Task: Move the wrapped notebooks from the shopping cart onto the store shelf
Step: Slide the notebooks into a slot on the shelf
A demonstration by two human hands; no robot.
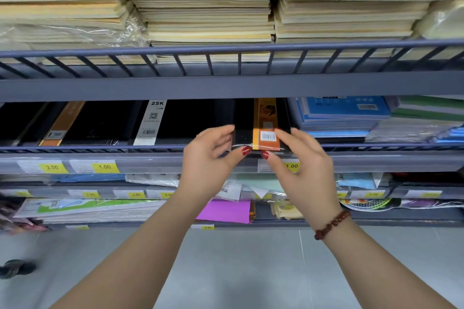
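My left hand [211,153] and right hand [301,160] each pinch the notebook [261,124] (black, orange band, barcode, clear wrap); its far end is hidden under the shelf [226,88] above.

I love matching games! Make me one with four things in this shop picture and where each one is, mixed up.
Things:
1 wrapped notebook
2 bead bracelet
3 purple paper
4 cream paper stacks

Places:
A top shelf
B right wrist
C lowest shelf in view
D pinched between left hand and right hand

Pairs: 1-D, 2-B, 3-C, 4-A.
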